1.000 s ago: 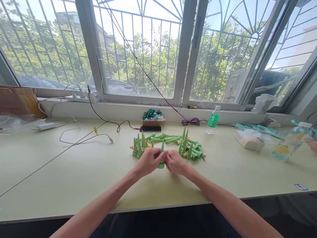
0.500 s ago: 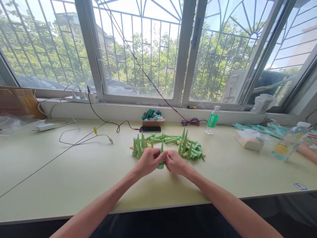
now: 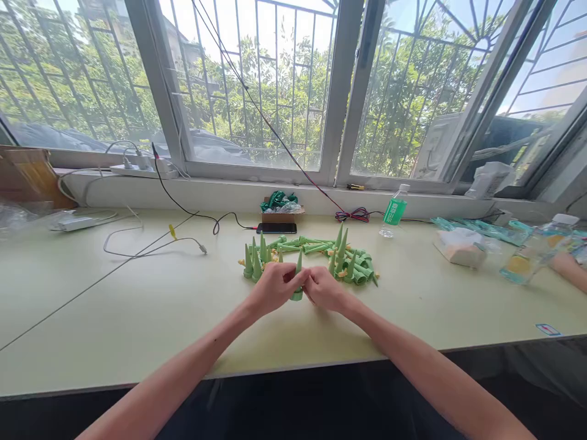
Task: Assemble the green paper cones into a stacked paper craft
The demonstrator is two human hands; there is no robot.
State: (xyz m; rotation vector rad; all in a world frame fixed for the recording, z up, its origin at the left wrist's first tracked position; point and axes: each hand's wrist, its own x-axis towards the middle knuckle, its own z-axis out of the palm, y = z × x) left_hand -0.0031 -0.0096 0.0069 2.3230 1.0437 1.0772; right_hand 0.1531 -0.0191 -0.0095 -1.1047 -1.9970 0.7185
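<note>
A green plastic spike (image 3: 297, 295) stands upright in my left hand (image 3: 275, 286), pinched between thumb and fingers, tip up and wide collar down. Close against it, my right hand (image 3: 326, 289) is closed, its fingertips meeting the left thumb beside the spike. Whatever the right fingers hold is hidden. Behind my left hand, several similar spikes (image 3: 248, 263) stand on their collars with small yellow pieces among them. Another group of upright spikes (image 3: 340, 250) is beyond my right hand, next to a heap of lying green spikes (image 3: 362, 269).
A black phone (image 3: 277, 228) lies behind the spikes, before a small cardboard box (image 3: 282, 216). To the right are a green-labelled bottle (image 3: 395, 211), a tissue pack (image 3: 461, 249) and a larger clear bottle (image 3: 523, 260). Another person's arm (image 3: 568, 269) shows at the right edge. Cables (image 3: 151, 247) cross the left side.
The camera view has tilted down slightly, so everything sits a little higher in the picture. Both hands keep nearly the same hold around the spike.
</note>
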